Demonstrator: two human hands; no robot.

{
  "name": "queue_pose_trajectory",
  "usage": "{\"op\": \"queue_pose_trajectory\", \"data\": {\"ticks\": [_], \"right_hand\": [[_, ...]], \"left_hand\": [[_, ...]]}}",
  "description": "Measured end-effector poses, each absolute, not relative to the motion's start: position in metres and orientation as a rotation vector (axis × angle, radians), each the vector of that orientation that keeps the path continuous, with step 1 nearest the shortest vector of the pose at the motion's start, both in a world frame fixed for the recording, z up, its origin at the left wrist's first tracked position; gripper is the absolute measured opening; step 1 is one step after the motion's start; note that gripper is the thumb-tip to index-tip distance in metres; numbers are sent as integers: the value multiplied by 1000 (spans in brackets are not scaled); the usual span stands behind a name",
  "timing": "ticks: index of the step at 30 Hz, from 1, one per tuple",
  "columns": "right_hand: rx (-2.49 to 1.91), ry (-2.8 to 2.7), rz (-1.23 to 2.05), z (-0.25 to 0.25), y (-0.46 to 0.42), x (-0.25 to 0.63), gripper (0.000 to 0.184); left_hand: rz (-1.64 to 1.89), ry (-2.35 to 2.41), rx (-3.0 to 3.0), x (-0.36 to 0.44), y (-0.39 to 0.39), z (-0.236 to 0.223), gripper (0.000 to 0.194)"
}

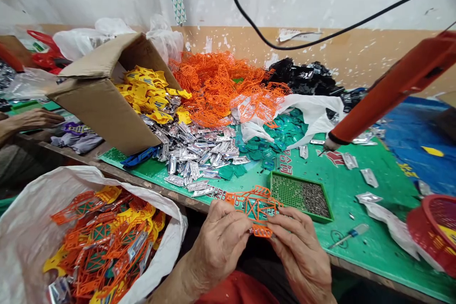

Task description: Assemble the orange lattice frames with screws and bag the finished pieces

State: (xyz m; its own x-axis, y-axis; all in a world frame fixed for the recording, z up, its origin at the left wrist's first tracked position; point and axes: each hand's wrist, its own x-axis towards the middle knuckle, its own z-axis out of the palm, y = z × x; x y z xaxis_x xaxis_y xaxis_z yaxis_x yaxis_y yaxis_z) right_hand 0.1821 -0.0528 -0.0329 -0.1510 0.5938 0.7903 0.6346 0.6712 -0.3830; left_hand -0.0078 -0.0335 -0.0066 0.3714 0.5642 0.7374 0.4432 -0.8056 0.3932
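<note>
Between my two hands, above the table's front edge, is an orange plastic lattice frame (257,205). My left hand (221,242) pinches its left end with the fingers bent. At its right end, my right hand (299,247) grips with thumb and fingers. Just beyond the frame lies a green tray (290,189) with a perforated plate and many small metal screws. A heap of silver plastic pieces (199,149) spreads over the table to the upper left of my hands, beside translucent teal pieces (265,149).
An orange electric screwdriver (384,90) hangs at the right. A white sack (21,199) of assembled pieces stands at the lower left. A cardboard box (103,99) holds yellow parts. Orange frames (217,83) are piled behind. A red basket (425,232) sits right. Another person's hand (37,118) shows left.
</note>
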Motion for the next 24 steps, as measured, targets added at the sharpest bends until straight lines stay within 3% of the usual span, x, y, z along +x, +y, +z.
{"op": "queue_pose_trajectory", "data": {"ticks": [7,13,19,22,24], "right_hand": [[-958,-1851,31,-22,-51,179,10],[-895,-1899,301,-10,-51,175,8],[-892,-1853,655,-8,-44,172,10],[-968,-1835,641,-8,-36,171,5],[-1065,-1770,500,-5,-33,179,23]], "left_hand": [[1353,1033,2442,-5,-36,-4,30],[895,965,2409,-13,-31,13,16],[546,871,1984,-7,-25,28,22],[510,904,1612,-4,-21,24,22],[528,892,1336,-6,-18,15,23]]}}
